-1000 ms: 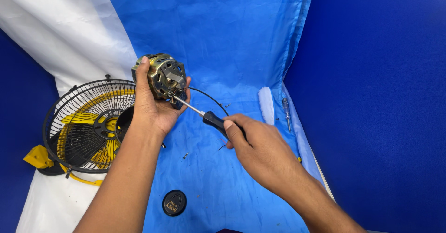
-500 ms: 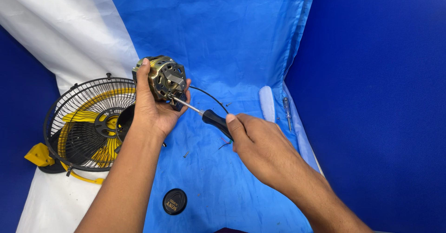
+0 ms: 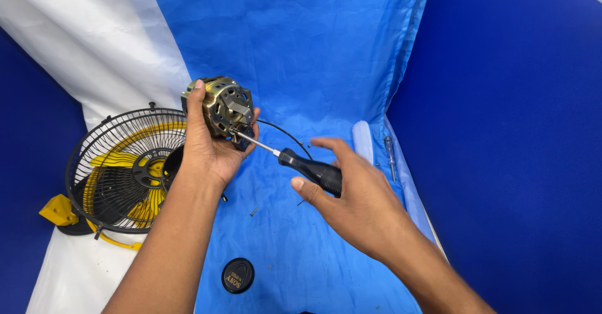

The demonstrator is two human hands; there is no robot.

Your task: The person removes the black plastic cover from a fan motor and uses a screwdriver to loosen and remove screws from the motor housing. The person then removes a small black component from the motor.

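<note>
Open blue cloth lies bare between the two forearms, broken only by a small loose screw [image 3: 253, 211] and a round black cap [image 3: 237, 275] nearer the person. To the left, the black wire fan cage with yellow blades [image 3: 122, 170] blocks the way. On the right, a white plastic blade [image 3: 362, 141] and a slim clear-handled screwdriver [image 3: 390, 155] lie by the blue side wall. The upper cloth is free.

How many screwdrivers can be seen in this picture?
2. One black-handled screwdriver is in the right hand, its tip at the motor. Another screwdriver lies on the blue cloth.
</note>
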